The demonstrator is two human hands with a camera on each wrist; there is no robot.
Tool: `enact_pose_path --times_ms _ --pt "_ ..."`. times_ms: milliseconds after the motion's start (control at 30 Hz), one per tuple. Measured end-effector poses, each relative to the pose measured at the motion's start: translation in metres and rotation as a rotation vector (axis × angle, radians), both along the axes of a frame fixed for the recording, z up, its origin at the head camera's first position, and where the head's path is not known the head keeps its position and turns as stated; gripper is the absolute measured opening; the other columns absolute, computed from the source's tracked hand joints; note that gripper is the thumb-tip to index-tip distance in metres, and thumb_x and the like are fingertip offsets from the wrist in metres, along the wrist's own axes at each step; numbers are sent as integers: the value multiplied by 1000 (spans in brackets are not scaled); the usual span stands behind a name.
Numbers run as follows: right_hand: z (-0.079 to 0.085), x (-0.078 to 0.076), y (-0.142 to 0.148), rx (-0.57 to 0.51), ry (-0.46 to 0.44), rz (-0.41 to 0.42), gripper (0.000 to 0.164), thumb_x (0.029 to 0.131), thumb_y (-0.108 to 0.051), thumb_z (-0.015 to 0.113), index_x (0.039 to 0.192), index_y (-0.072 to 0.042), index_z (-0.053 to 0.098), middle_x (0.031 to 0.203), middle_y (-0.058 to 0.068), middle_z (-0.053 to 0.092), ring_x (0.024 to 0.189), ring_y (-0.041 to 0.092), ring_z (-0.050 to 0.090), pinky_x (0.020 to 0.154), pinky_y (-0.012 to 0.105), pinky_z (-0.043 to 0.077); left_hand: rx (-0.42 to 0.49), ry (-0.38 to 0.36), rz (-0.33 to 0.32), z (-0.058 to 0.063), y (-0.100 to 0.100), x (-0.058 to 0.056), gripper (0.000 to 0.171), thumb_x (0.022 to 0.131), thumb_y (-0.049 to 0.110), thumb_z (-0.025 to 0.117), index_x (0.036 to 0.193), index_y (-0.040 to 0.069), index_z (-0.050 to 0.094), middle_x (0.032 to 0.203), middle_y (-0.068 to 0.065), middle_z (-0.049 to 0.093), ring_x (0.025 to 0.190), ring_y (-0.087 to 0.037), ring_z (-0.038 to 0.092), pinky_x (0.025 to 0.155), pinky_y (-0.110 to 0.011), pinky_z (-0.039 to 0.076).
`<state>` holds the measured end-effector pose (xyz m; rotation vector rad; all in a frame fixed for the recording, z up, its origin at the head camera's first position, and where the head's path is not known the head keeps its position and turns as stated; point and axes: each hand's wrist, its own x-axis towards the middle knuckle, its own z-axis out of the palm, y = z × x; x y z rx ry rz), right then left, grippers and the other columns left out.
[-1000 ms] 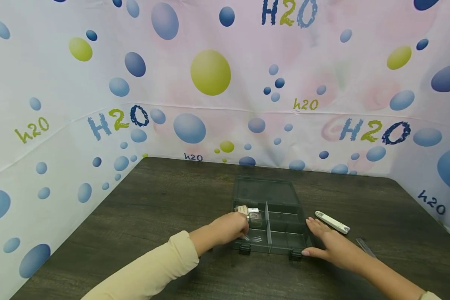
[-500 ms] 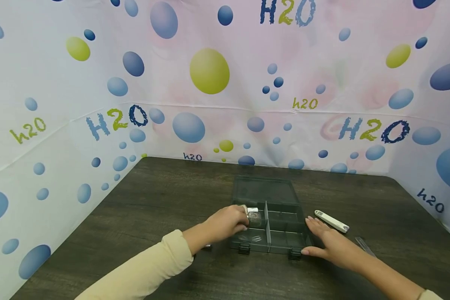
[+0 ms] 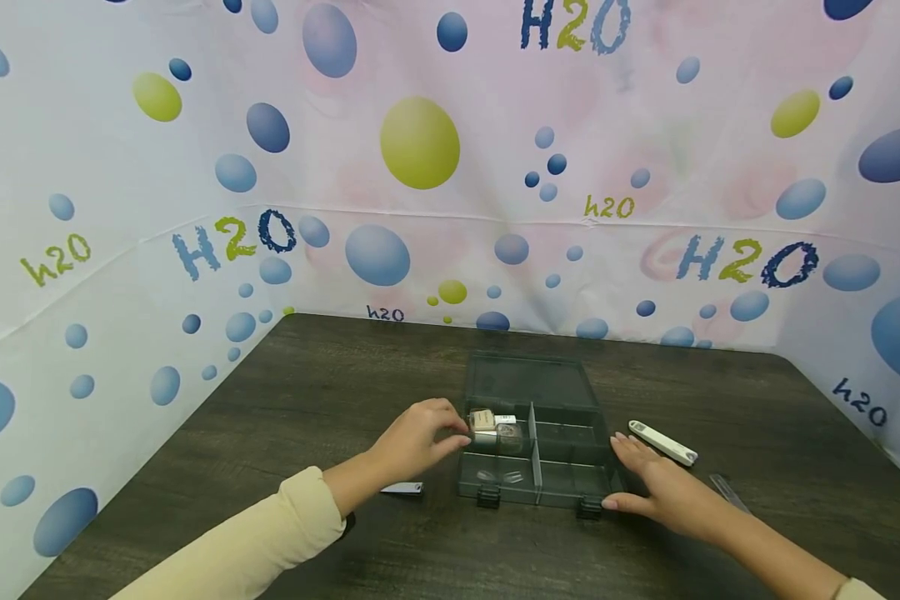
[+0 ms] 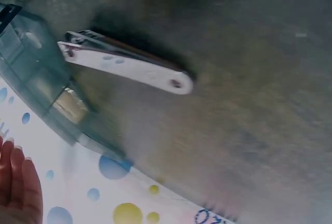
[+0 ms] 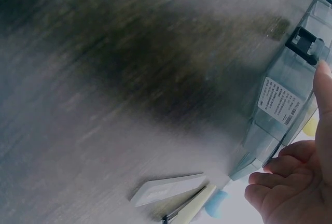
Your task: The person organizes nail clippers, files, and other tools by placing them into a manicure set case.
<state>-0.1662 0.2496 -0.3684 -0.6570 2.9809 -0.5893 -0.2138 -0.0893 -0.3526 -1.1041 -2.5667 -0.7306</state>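
Note:
A see-through dark organizer box (image 3: 574,479) stands on the table with its lid tipped back. My left hand (image 3: 420,442) hovers at the box's left side, fingers loosely bent, nothing between them. Small beige, white and clear items, among them a beige block (image 3: 482,419), fill the rear left compartment. Two small clear pieces (image 3: 512,477) lie in the front left one. My right hand (image 3: 663,492) rests against the box's right side, fingers extended and thumb near a front latch (image 3: 590,506). A white nail clipper (image 4: 127,68) lies below my left wrist.
Right of the box lies a long cream-white clipper (image 3: 663,442). Closer to my right forearm is a clear flat strip (image 3: 730,492). A printed curtain (image 3: 495,275) walls off the back and sides of the dark wooden table (image 3: 345,383).
My left hand moved from the front left compartment to the rear left one, then drew back leftward out of the box, uncovering the beige block and the nail clipper. My right hand stayed put.

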Motion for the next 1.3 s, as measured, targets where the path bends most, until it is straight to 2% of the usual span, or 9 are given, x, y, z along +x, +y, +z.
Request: enact_pose_path --times_ms 233,467,600,733,1033,1300 --pt "1 0 -1 -1 -6 -1 93 78 -55 62 137 11 36 142 33 32 129 50 32 96 60 37 72 -45 22 -8 -19 2 16 84 17 67 94 5 70 93 -4 64 85 -19 63 72 -32 54" --pt "1 -1 -1 -5 -12 1 93 78 -56 62 137 11 35 142 33 32 130 51 31 97 60 37 88 -121 26 -18 -38 6 16 85 18 66 95 6 70 94 -3 64 79 -11 58 67 -26 50" --pt "1 -1 -1 -6 -10 4 93 78 -56 61 137 11 35 142 33 32 130 51 31 97 60 37 108 -192 41 -26 -47 8 18 85 19 66 94 4 70 93 -3 64 72 -3 48 63 -20 46" --pt "1 -1 -1 -7 -8 3 93 78 -56 61 137 12 35 142 33 32 130 51 31 96 60 37 91 -242 45 -34 -56 11 22 85 24 66 94 4 69 93 -3 64 69 0 41 60 -17 42" --pt "-1 -1 0 -9 -18 -1 93 78 -56 62 137 11 35 142 34 31 130 51 30 96 61 37 8 -258 28 -42 -69 17 23 84 26 66 94 6 70 91 0 63 78 -5 55 67 -19 48" --pt "-1 -1 0 -10 -18 1 94 78 -56 61 138 12 34 143 34 30 130 52 30 97 61 36 2 -253 34 -46 -74 19 18 80 22 71 91 8 70 89 3 60 81 -8 58 71 -20 51"
